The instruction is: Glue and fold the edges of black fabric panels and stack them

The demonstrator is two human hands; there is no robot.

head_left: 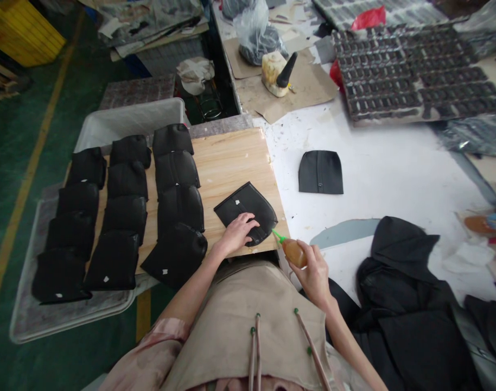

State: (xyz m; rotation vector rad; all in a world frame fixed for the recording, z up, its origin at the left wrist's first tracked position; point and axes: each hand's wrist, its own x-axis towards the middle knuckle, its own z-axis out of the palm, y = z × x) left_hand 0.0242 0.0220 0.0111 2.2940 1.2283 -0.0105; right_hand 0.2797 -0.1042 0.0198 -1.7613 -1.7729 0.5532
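Observation:
A black leather-like piece (248,203) with a curved edge and a small white tag lies on the wooden board (227,157). My left hand (240,231) rests on it with the fingers spread, pressing it against the board. In my right hand (315,271) is a squeeze bottle (293,252) of amber liquid, gripped between thumb and fingers. Its green nozzle points left, with the tip at or very near the piece's curved edge; I cannot tell if they touch. Another black piece (320,172) with a central seam lies on the white tabletop to the right.
Rows of black pieces (178,206) overlap on the board's left side, above a plastic crate (72,320). A pile of black pieces (419,315) sits at right. Farther back are a stained container (274,73) with a black cone and a dark moulded tray (419,73).

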